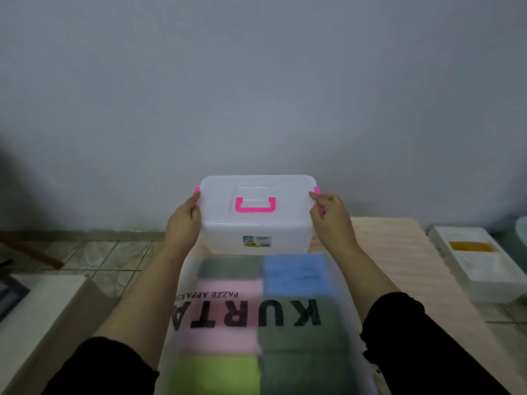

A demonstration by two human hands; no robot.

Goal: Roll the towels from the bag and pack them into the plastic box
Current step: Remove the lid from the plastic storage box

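Holding the plastic box [258,215] between them, the left hand [182,223] and the right hand [330,216] each curl a grip around one short end, right at the pink side latches [317,191]. Its long axis runs left to right, so both hands are equally near. The lid [256,195] is on, pink handle [255,205] facing up, and the latches look fastened, though I cannot tell for sure. Whether the box rests on the peach mat [399,252] or hangs just above it is unclear. Just nearer the person lies the bag [228,315], translucent, with folded towels [296,275] inside: blue, pink, green, grey. Opening the latches probably comes next. Bare mat spreads to the right; a white carton [484,269] stands beyond its edge, tiled floor [94,258] to the left.
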